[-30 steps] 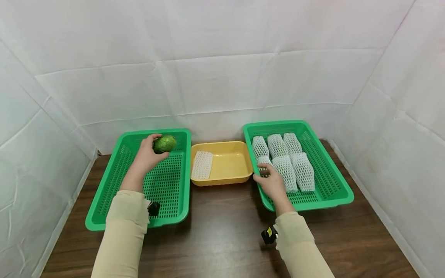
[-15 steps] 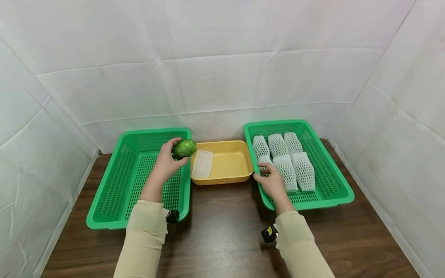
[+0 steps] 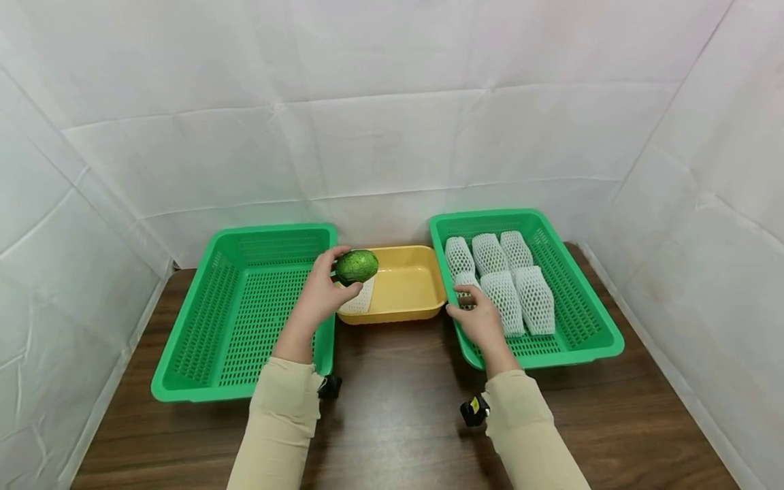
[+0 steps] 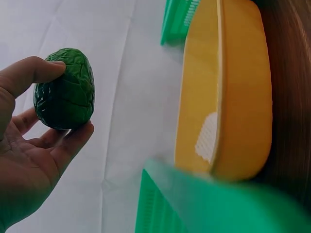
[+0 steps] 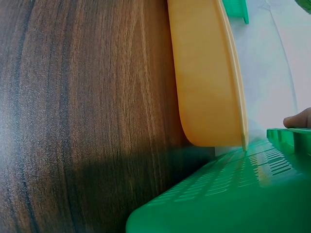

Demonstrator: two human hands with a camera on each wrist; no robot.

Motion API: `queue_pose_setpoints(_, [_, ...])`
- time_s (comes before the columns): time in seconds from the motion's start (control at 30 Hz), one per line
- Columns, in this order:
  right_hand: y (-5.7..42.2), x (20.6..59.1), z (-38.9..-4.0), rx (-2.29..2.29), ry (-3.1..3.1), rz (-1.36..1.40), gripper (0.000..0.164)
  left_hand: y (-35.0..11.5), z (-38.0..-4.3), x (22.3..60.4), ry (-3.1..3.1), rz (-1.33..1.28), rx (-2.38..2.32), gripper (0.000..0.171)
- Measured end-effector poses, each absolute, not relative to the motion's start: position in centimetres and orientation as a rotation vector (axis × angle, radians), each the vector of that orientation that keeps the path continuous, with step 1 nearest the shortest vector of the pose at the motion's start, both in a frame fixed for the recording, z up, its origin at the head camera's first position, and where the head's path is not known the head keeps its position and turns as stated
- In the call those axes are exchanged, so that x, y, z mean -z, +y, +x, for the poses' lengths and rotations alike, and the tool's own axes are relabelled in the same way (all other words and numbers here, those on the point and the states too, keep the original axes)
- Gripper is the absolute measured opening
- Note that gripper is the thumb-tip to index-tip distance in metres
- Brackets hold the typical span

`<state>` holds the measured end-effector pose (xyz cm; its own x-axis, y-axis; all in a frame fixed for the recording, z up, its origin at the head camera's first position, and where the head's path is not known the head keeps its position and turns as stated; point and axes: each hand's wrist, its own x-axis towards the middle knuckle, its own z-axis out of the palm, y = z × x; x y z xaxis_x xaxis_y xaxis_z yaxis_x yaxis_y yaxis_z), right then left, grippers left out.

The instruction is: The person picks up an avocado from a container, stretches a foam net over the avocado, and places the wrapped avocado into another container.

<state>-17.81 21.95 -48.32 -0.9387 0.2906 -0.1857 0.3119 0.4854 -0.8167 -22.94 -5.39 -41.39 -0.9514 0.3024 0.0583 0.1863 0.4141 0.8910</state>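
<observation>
My left hand [image 3: 321, 292] holds a dark green, egg-shaped avocado [image 3: 357, 266] with glossy, wrinkled skin between thumb and fingers. In the head view it overlaps the left end of the yellow tray [image 3: 404, 317]. The left wrist view shows the thumb pressed on the avocado's upper side, with fingers under it. A white foam net sleeve [image 3: 360, 301] lies flat in the tray, partly covered by hand and avocado. My right hand [image 3: 480, 323] rests loosely curled at the left rim of the right green basket [image 3: 588, 357], beside several items in white foam nets [image 3: 502, 299].
Left of the tray stands another green basket [image 3: 184, 327] with slotted walls and nothing seen in it. Baskets and tray sit on a dark wooden table [image 3: 392, 408]. White sheeting [image 3: 392, 150] rises behind and at both sides.
My left hand has carried the avocado rightward, from above the left basket to over the left end of the yellow tray. The right hand has stayed at the basket rim.
</observation>
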Motion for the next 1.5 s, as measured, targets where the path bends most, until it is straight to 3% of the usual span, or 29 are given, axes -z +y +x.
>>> queue_pose_setpoints(0.47, [21.9, 48.1, -17.7, 1.491, 2.668, 0.542, 0.042, -2.0, -20.5, 43.9, 2.475, 0.49, -1.696, 0.059])
queue_pose_setpoints(1.5, [21.8, 47.9, -17.8, 1.482, 2.662, 0.548, 0.041, 0.0, -17.7, 51.6, 2.42, 0.445, -1.321, 0.057])
